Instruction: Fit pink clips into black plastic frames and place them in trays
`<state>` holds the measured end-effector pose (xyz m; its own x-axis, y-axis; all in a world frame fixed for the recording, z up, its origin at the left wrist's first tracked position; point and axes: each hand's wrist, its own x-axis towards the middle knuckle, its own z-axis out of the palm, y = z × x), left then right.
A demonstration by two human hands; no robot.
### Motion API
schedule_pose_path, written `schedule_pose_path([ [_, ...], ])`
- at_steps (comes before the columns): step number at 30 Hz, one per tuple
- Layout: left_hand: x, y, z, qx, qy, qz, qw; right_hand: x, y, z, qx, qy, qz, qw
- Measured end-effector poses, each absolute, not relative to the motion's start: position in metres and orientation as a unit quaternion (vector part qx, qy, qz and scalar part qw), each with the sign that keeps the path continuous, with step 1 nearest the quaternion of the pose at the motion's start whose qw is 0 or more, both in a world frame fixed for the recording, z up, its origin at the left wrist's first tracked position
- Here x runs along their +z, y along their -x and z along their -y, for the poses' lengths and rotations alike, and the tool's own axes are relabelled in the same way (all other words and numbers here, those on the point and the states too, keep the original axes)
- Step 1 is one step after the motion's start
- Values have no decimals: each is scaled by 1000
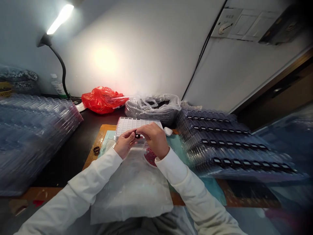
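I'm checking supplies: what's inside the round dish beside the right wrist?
Small red pieces show inside the round dish; the right hand and sleeve cover part, so what lies there is hidden.

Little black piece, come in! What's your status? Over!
Left hand holding black piece; right hand at it. Black piece partly hidden by fingers. Red bits partly behind right hand.

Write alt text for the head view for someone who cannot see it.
A person's left hand holds a small black part, the right hand touching it, above a cloudy plastic sheet. Beyond them lies a white grid tray; stacked clear trays stand on both sides, and a lit lamp at the back left.
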<state>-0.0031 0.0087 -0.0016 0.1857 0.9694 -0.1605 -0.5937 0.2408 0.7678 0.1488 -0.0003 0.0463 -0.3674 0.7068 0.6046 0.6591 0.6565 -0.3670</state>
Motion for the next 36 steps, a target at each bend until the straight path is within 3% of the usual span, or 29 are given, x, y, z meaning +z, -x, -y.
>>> schedule_pose_path([
  [11, -4, 6, -10, 575, -275, -295, 712, 50, -145, 11, -77, 423, 831, 352],
  [18, -5, 7, -15, 604, -252, -273, 705, 53, -142, 19, -144, 372, 885, 242],
  [26, 9, 5, -11, 593, -249, -298, 706, 67, -165, 30, -24, 427, 866, 258],
  [31, 13, 5, -9, 582, -251, -326, 701, 56, -185, 43, 64, 539, 839, 50],
  [36, 11, 4, -9, 578, -264, -328, 699, 27, -175, 37, 62, 541, 839, 8],
])
